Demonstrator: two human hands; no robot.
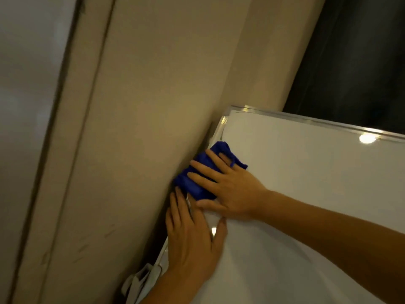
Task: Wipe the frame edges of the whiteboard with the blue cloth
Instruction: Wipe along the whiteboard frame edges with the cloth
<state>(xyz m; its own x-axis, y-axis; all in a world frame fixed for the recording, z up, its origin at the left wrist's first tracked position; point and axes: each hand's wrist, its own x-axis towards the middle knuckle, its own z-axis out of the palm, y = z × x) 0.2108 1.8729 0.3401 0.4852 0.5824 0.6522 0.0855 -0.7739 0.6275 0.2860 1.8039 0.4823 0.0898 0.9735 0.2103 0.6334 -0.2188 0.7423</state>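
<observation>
The whiteboard (306,183) fills the lower right, tilted in view, with a shiny metal frame (306,121) along its top and left sides. A bunched blue cloth (197,183) lies over the left frame edge, just below the top left corner. My right hand (228,185) presses flat on the cloth, fingers spread across it. Directly below, my left hand (192,238) grips the same left frame edge, fingers wrapped behind it and thumb on the board face. The frame under both hands is hidden.
A beige wall (142,106) stands close against the board's left edge. A pale door or panel (28,106) is at the far left. A dark window or curtain (355,62) lies above the board. White plastic pieces (140,279) hang near the lower frame.
</observation>
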